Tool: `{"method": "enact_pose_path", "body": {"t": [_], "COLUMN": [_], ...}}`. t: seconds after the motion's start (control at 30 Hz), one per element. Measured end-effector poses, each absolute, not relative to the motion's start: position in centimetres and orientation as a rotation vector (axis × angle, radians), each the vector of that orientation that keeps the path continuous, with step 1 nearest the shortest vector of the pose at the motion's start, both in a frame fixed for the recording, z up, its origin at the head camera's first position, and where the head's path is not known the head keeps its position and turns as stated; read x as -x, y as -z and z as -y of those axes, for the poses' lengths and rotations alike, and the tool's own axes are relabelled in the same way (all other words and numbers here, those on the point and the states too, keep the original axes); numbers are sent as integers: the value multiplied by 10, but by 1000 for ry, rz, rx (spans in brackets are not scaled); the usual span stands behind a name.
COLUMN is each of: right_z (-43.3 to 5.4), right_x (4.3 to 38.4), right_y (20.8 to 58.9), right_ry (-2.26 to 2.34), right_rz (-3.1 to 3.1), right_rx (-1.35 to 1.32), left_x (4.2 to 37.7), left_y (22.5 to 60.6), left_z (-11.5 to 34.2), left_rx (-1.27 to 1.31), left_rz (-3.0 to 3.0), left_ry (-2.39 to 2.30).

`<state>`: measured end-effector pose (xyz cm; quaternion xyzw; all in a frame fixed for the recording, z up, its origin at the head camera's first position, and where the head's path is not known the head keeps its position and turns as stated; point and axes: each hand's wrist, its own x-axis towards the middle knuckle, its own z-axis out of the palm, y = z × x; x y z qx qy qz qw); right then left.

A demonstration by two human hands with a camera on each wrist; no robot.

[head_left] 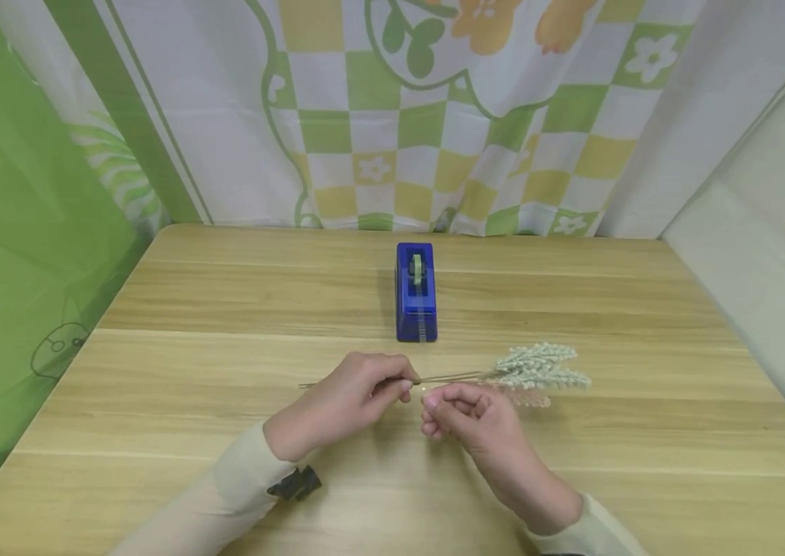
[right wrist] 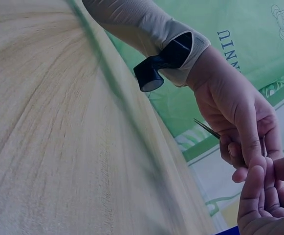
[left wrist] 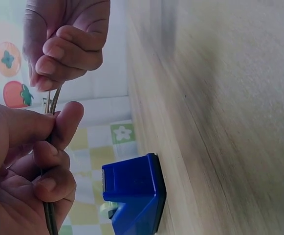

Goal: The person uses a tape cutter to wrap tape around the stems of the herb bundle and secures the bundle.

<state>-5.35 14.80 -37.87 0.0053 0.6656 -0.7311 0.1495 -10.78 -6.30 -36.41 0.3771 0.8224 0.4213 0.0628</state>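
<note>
My left hand (head_left: 357,390) pinches the thin brown stems (head_left: 455,378) of a few artificial flower sprigs between thumb and forefinger. In the left wrist view the stems (left wrist: 49,218) run down through its curled fingers. Pale green, beaded flower heads (head_left: 538,364) point right, with a pinkish one (head_left: 531,397) just below, partly behind the other hand. Close to the left fingertips, my right hand (head_left: 485,421) holds a bit of clear tape (head_left: 424,389) between thumb and forefinger; only a small glint of it shows. Fingers of both hands overlap in the right wrist view.
A blue tape dispenser (head_left: 417,309) stands on the wooden table (head_left: 225,293) just beyond the hands, its roll (head_left: 417,269) near the far end. A patterned curtain (head_left: 371,123) hangs at the table's back edge. Black wrist mounts (head_left: 296,484) sit at the sleeves.
</note>
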Motion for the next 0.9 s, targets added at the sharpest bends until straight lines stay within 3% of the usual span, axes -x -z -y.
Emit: {"method": "enact_pose_path", "body": {"t": [0.9], "right_z": [-143], "right_x": [53], "right_y": [382], "right_ry": [2119], "right_rz": [-1939], "right_rx": [-111], "left_x": [109], "left_y": [360], "left_z": [65], "left_rx": [-1034], "left_rz": [-2372], "left_ry": [-1362]}}
